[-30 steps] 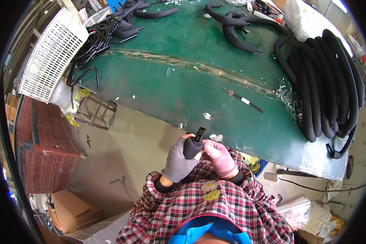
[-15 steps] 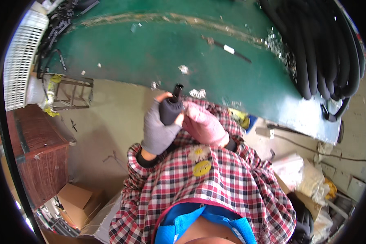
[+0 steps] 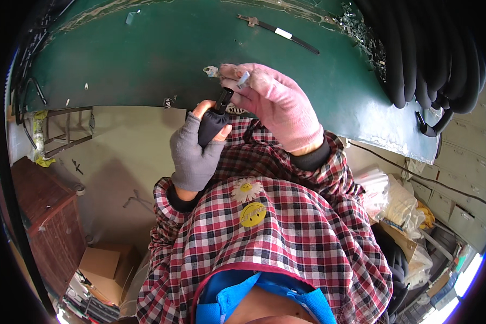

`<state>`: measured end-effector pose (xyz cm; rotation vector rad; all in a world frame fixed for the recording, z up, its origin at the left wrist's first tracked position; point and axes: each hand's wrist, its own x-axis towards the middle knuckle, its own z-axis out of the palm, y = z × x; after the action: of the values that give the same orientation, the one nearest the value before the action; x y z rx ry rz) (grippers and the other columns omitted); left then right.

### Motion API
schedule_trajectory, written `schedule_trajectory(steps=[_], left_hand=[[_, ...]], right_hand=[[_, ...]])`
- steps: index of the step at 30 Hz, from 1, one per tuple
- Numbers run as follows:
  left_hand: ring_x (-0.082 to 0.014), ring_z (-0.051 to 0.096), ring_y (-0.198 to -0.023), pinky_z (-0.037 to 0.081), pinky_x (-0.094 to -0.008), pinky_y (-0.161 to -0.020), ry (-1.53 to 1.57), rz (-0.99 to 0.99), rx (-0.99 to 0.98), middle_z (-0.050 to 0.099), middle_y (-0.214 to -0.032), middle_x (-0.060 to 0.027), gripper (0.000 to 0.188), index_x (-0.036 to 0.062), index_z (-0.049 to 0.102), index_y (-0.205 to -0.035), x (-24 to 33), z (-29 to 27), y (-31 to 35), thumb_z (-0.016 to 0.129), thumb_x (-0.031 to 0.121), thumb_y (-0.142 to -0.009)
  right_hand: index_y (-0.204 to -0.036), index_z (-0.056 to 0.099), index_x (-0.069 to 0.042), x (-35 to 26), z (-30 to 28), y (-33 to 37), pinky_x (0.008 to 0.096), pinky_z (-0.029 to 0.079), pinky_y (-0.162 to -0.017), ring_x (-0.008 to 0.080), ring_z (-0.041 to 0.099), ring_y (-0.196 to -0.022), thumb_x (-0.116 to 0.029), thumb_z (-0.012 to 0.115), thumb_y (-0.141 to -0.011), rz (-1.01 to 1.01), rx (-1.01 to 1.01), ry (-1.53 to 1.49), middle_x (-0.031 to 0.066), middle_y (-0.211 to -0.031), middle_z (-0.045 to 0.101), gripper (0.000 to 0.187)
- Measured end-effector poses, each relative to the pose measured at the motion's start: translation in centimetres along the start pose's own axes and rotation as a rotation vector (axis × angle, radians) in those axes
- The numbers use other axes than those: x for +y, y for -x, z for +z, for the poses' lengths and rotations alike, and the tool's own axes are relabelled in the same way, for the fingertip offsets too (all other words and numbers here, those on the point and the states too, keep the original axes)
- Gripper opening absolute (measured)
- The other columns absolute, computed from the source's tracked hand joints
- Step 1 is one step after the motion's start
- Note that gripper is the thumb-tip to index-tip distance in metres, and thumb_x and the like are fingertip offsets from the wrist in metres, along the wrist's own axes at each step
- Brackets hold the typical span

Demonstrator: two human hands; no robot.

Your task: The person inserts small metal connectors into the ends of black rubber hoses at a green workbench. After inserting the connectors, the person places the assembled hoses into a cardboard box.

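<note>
1. Left hand (image 3: 193,154), one, in a grey fingerless glove: closed around the black foam sleeve (image 3: 211,129), with bare thumb and finger near its upper end.
2. Black tube (image 3: 224,100), one: in the left hand's grip, in front of the body near the table edge. Its hollow end projects from the sleeve. Long axis runs away from the body, leaning toward the person's right.
3. Right hand (image 3: 286,110), one, in a pink glove: partly open, fingers bent and reaching leftward over the table edge. The tube's end lies just below and left of its fingers; contact cannot be told.
4. Pale scrap (image 3: 210,71), one, at the right fingertips, and bluish fragment (image 3: 244,79), one, among those fingers. Whether either is gripped cannot be told.
5. Green table (image 3: 146,62), one, beyond both hands.
6. Flat black strip (image 3: 299,41), one, with a white band; on the table, beyond the right hand.
7. Black foam tubes (image 3: 416,59), one heap at far right; overlapping, exact count not possible.
8. Small shiny pieces (image 3: 362,46), one scatter beside the heap, too many to count.
9. Wooden cabinet (image 3: 51,216), one, and open cardboard box (image 3: 100,264), one; both at lower left.
</note>
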<state>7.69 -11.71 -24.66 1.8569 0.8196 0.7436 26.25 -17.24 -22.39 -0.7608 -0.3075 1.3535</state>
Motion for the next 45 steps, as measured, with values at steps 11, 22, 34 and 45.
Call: schedule_trajectory(steps=[11, 22, 34, 45], left_hand=[[-0.0193, 0.069, -0.080, 0.054, -0.0297, -0.076, -0.084, 0.164, -0.005, 0.070, -0.094, -0.0136, 0.051, -0.0006, 0.058, -0.131, -0.1, 0.5, 0.5, 0.077, 0.004, -0.084], [-0.0265, 0.071, -0.077, 0.055, -0.0338, -0.072, -0.193, 0.232, 0.042, 0.071, -0.092, -0.0167, 0.049, 0.0005, 0.061, -0.128, -0.7, 1.4, 0.5, 0.079, 0.009, -0.083], [-0.0274, 0.072, -0.076, 0.055, -0.0346, -0.070, -0.257, 0.287, 0.044, 0.071, -0.092, -0.0180, 0.051, 0.0004, 0.060, -0.129, -1.2, 1.5, 0.4, 0.080, 0.006, -0.082], [-0.0266, 0.072, -0.078, 0.056, -0.0342, -0.072, -0.264, 0.189, 0.015, 0.071, -0.093, -0.0168, 0.050, 0.0015, 0.061, -0.128, 0.4, 1.0, -1.9, 0.080, 0.014, -0.084]], right_hand=[[-0.119, 0.064, 0.004, 1.0, -0.7, 0.6, 0.0337, 0.054, -0.087, 0.0210, 0.067, -0.096, -0.018, 0.068, -0.095, 0.175, 0.024, -0.208, 0.0140, -0.113, 0.069, 0.034], [-0.112, 0.060, 0.009, 3.4, -2.2, 0.6, 0.0437, 0.055, -0.094, 0.0296, 0.067, -0.100, -0.001, 0.055, -0.094, 0.060, -0.175, -0.537, 0.0199, -0.110, 0.068, 0.021], [-0.106, 0.061, 0.002, 4.2, -0.7, 0.6, 0.0357, 0.054, -0.092, 0.0236, 0.066, -0.099, -0.010, 0.059, -0.095, 0.024, 0.020, -0.392, 0.0159, -0.112, 0.069, 0.016], [-0.111, 0.058, -0.003, 1.0, -1.1, -0.3, 0.0346, 0.051, -0.092, 0.0171, 0.063, -0.103, -0.028, 0.061, -0.099, 0.042, -0.078, -0.423, 0.0098, -0.121, 0.064, 0.028]])
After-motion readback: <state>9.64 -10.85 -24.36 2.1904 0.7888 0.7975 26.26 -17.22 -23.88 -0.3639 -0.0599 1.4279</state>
